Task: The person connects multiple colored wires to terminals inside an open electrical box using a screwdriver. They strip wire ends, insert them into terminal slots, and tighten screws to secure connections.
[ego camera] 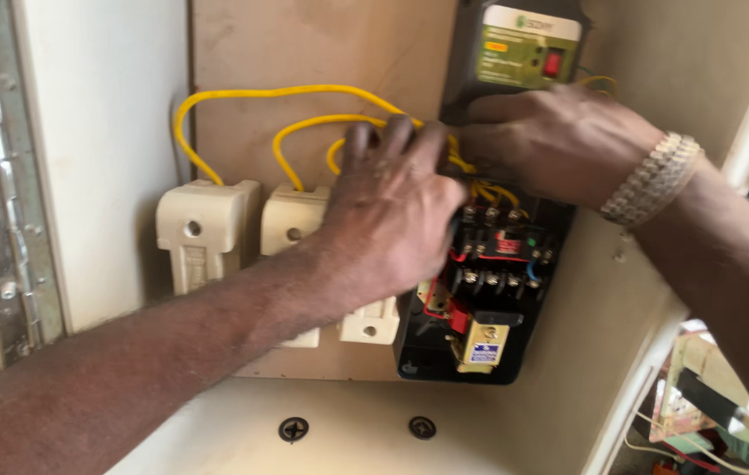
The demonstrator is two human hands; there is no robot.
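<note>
Two hands are working the yellow wires (304, 114) on the backboard (304, 44). I am pressing my left hand (388, 220) over the cream fuse holders (203, 229), fingers curled at the wire bundle at its twelve o'clock; whether it is pinching one, I cannot tell. My right hand (550, 145) is lying flat, nearer the bundle, at three o'clock, above the black contactor (480, 299).

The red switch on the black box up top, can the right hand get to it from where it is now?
Probably yes. The right hand lies just below the black box, and nothing covers the red switch above its knuckles. The left hand sits lower, over the yellow wires, out of the way.
</note>
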